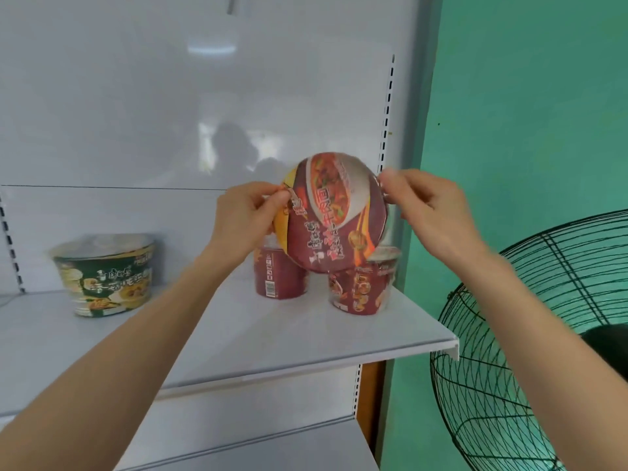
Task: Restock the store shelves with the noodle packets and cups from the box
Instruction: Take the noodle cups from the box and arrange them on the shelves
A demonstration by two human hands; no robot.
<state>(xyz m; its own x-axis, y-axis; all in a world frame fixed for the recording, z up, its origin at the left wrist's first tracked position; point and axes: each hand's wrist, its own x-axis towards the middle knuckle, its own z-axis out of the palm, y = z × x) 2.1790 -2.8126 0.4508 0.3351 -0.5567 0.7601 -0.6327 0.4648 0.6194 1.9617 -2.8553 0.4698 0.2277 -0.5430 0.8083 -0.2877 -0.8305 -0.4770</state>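
Observation:
I hold a red noodle cup [334, 212] in the air with its round lid tilted toward me. My left hand [248, 215] pinches its left rim and my right hand [428, 205] pinches its right rim. Below it, two more red noodle cups stand on the white shelf [278, 338]: one at the left [280, 277], one at the right [362, 290], both partly hidden by the held cup. A green noodle bowl [105, 273] stands further left on the same shelf.
The shelf's white back panel has slotted uprights [387, 107] at its right edge. A lower white shelf [258, 447] lies beneath. A black wire fan guard [530, 351] stands at the right against a green wall [530, 96].

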